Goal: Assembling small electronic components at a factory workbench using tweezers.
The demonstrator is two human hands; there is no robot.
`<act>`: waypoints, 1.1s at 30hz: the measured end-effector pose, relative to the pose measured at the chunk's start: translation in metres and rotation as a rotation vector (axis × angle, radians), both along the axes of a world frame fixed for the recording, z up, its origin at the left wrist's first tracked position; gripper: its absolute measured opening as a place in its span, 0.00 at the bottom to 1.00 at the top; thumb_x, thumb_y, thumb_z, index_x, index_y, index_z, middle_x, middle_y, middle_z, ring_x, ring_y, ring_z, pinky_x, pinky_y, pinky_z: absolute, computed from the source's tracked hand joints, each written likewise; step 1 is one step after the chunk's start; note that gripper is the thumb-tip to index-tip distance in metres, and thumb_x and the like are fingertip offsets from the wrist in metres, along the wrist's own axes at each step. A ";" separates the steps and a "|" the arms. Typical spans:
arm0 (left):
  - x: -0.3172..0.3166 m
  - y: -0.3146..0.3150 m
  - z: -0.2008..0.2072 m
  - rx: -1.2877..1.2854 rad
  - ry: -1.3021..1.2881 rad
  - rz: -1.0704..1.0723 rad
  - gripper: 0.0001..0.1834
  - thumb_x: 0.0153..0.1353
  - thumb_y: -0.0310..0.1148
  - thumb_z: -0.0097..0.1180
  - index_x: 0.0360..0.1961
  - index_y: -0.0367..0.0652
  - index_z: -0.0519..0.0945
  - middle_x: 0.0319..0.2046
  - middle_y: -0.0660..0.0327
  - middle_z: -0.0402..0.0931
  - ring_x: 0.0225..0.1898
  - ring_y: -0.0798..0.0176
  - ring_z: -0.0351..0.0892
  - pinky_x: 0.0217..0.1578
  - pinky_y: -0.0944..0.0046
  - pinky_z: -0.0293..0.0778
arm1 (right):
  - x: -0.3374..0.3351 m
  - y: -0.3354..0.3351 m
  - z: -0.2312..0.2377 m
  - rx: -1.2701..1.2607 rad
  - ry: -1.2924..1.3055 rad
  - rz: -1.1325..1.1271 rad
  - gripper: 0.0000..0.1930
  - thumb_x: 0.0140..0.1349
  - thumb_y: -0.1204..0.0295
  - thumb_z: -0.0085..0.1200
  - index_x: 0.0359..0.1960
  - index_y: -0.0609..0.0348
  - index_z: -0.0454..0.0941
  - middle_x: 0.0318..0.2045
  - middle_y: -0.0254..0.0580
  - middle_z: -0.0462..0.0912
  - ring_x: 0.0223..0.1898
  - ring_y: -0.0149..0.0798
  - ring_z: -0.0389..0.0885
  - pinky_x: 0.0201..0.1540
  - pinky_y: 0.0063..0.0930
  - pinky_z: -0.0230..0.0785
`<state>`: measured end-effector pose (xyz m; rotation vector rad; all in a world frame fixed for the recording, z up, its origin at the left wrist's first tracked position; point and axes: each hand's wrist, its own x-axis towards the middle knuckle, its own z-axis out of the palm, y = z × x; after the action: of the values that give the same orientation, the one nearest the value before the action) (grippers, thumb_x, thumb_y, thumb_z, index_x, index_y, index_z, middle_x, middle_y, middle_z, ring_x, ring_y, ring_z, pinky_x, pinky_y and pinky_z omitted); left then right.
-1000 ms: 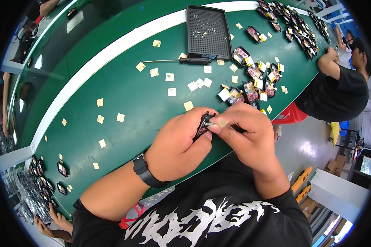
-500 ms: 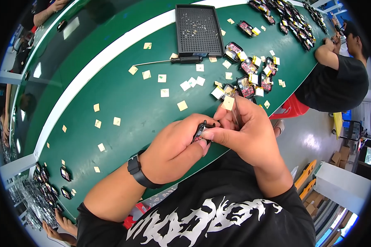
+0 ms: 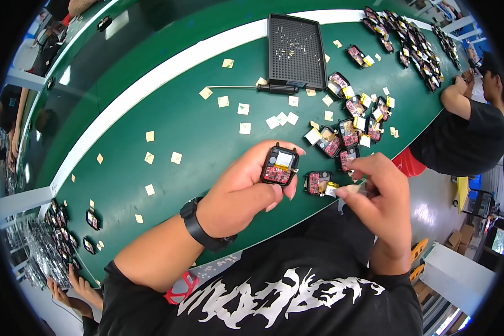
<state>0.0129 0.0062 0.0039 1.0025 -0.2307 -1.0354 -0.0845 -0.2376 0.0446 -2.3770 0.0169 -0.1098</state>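
In my left hand point(image 3: 229, 190) lies a small black open watch case point(image 3: 279, 166), held between thumb and fingers. Its inside faces up, showing a red circuit board and a silver battery with a yellow strip. My right hand point(image 3: 379, 196) is apart from it, to the right, with fingers bent. Something thin and pale shows blurred at its thumb; I cannot make out what it is. Just left of that thumb, another open case point(image 3: 319, 183) lies on the green table with its battery hanging out. One more case point(image 3: 348, 159) is partly covered by my right index finger.
Several similar cases point(image 3: 350, 133) with loose batteries cluster beyond my right hand. A black perforated tray point(image 3: 297, 56) holds tiny parts, and a screwdriver point(image 3: 277, 89) lies before it. Small pale squares point(image 3: 245, 129) are scattered across the green table point(image 3: 207, 151). A co-worker point(image 3: 465, 123) sits at right.
The case in my left hand has turned from edge-on to inside up. My right hand has let go of it and moved right, toward the other cases. The whole view has shifted slightly.
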 end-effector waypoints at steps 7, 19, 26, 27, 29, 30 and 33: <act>-0.008 -0.002 -0.006 0.135 -0.467 -0.011 0.31 0.58 0.18 0.46 0.66 0.39 0.66 0.41 0.60 0.74 0.42 0.71 0.73 0.41 0.70 0.71 | -0.024 0.004 -0.032 -0.395 -0.129 0.118 0.28 0.51 0.67 0.73 0.55 0.61 0.80 0.41 0.43 0.76 0.26 0.36 0.80 0.26 0.28 0.72; -0.035 0.008 -0.004 0.597 -0.778 0.424 0.18 0.71 0.24 0.52 0.57 0.41 0.62 0.38 0.59 0.82 0.29 0.74 0.74 0.31 0.71 0.72 | -0.011 -0.001 -0.040 -0.383 -0.238 0.309 0.27 0.50 0.72 0.69 0.55 0.59 0.78 0.39 0.44 0.76 0.32 0.44 0.81 0.32 0.34 0.75; -0.090 0.140 -0.005 1.058 -0.634 1.211 0.10 0.70 0.23 0.54 0.50 0.32 0.75 0.33 0.60 0.78 0.26 0.71 0.79 0.26 0.70 0.79 | -0.004 -0.003 -0.034 -0.335 -0.228 0.465 0.22 0.53 0.76 0.67 0.52 0.58 0.79 0.31 0.42 0.72 0.29 0.46 0.78 0.29 0.40 0.71; -0.100 0.160 -0.001 1.053 -0.552 1.245 0.09 0.70 0.23 0.55 0.49 0.32 0.76 0.32 0.60 0.78 0.25 0.71 0.79 0.25 0.70 0.78 | -0.004 -0.004 -0.035 -0.326 -0.245 0.490 0.22 0.53 0.76 0.67 0.52 0.58 0.79 0.31 0.42 0.72 0.29 0.46 0.78 0.29 0.40 0.71; -0.115 0.195 0.000 1.144 -0.460 1.311 0.07 0.68 0.23 0.56 0.45 0.32 0.77 0.29 0.61 0.77 0.23 0.72 0.77 0.24 0.71 0.76 | -0.004 -0.005 -0.038 -0.338 -0.298 0.477 0.20 0.54 0.76 0.66 0.50 0.59 0.80 0.30 0.42 0.72 0.28 0.45 0.78 0.28 0.39 0.70; -0.120 0.209 0.001 1.185 -0.445 1.329 0.06 0.68 0.23 0.57 0.44 0.32 0.78 0.28 0.63 0.77 0.22 0.72 0.76 0.23 0.71 0.74 | -0.004 -0.005 -0.039 -0.338 -0.313 0.490 0.20 0.54 0.76 0.66 0.50 0.59 0.80 0.30 0.42 0.72 0.28 0.45 0.78 0.28 0.39 0.70; -0.135 0.240 0.002 1.318 -0.436 1.288 0.06 0.66 0.24 0.59 0.41 0.34 0.80 0.25 0.66 0.76 0.21 0.73 0.74 0.22 0.71 0.71 | -0.009 -0.006 -0.040 -0.393 -0.368 0.481 0.18 0.55 0.76 0.66 0.49 0.58 0.81 0.28 0.40 0.72 0.26 0.44 0.77 0.26 0.38 0.70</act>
<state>-0.1222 0.2463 0.0058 2.0948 0.8003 0.4035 -0.0932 -0.2432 0.0044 -2.6342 -0.8115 -0.3415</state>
